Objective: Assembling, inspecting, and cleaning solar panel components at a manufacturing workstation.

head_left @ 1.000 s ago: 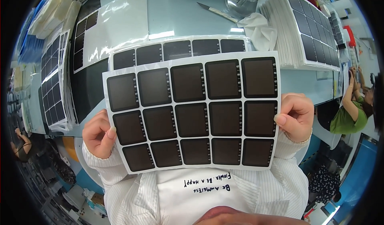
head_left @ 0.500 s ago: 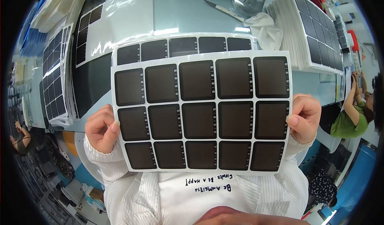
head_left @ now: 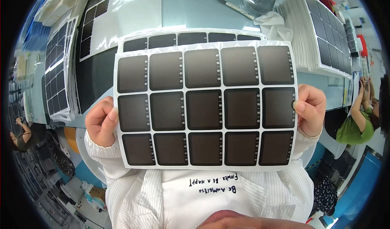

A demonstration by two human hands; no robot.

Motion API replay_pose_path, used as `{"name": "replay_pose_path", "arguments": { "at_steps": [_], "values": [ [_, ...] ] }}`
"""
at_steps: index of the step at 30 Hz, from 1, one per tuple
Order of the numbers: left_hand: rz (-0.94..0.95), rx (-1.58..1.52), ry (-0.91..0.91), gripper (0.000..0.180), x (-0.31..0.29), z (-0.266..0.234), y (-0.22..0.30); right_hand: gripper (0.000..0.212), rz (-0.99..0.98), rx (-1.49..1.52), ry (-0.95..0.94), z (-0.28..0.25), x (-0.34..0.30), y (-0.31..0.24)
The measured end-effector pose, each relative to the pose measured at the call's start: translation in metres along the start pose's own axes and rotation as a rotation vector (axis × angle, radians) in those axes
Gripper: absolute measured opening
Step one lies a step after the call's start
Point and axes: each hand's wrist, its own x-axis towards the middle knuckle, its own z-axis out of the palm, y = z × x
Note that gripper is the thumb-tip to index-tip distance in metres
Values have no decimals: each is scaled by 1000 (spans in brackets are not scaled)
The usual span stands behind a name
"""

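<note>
The white sheet of dark squares (head_left: 204,109) is between our hands, raised above the table (head_left: 195,15). Our left hand (head_left: 102,121) pinches its left edge, thumb on top; our right hand (head_left: 310,110) pinches the right edge likewise. Beyond it lies a similar sheet (head_left: 192,39), partly hidden.

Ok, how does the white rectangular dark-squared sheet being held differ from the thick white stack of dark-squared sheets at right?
The white rectangular sheet is held at its side edges by the left hand and right hand; the thick white stack rests on the pale table. The sheet looks thin, while the stack is many layers deep. The sheet's squares look brownish-black, the stack's bluish-grey. Both show dark squares on white.
</note>
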Motion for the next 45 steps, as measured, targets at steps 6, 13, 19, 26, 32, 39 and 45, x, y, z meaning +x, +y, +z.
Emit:
{"name": "replay_pose_path", "arguments": {
  "at_steps": [6, 13, 19, 26, 32, 39, 45],
  "values": [
    [-70, -25, 6, 24, 1, -2, 1, 16, 72, 37, 26, 5, 3, -3],
    [-27, -90, -3, 24, 4, -1, 1, 17, 85, 18, 45, 10, 6, -2],
    [-46, -109, -1, 23, 4, -10, 5, 18, 97, 11, 12, 11, 9, -1],
    [-77, -111, 15, 23, 15, -14, 2, 18, 143, -34, 62, 10, 24, -3],
    [-95, -102, 24, 23, 19, -12, 4, 20, 168, -99, 78, 10, 27, -4],
    [-72, -95, 43, 23, 18, -17, 1, 16, 126, -21, 41, 8, 25, 0],
    [-73, -136, 57, 23, 17, -14, 5, 16, 92, -28, 33, 9, 24, 1]
  ]
}}
